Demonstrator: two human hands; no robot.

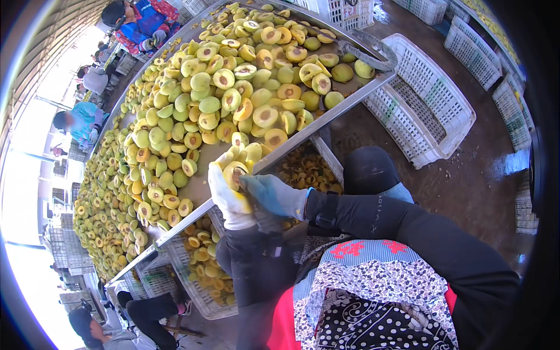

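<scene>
My left hand [227, 195], in a white glove stained yellow, is closed around a halved stone fruit [235, 174] with a brown centre. More yellow-green pieces [252, 153] show just beyond its fingers; whether they are held too is unclear. My right hand [273, 195], in a grey-blue glove, has its fingers drawn together against the cut face of that half. Whatever the right fingers pinch is hidden. Both hands are over the near rim of a metal table [315, 125] heaped with halved stone fruit [175, 128], many cut side up.
Below the table edge, crates hold more fruit pieces [210, 262]. A white plastic crate [417, 105] stands on the wet floor at right, with more crates [472, 52] behind. A grey strap-like band [373, 58] lies at the table corner. Co-workers [143, 26] sit along the far side.
</scene>
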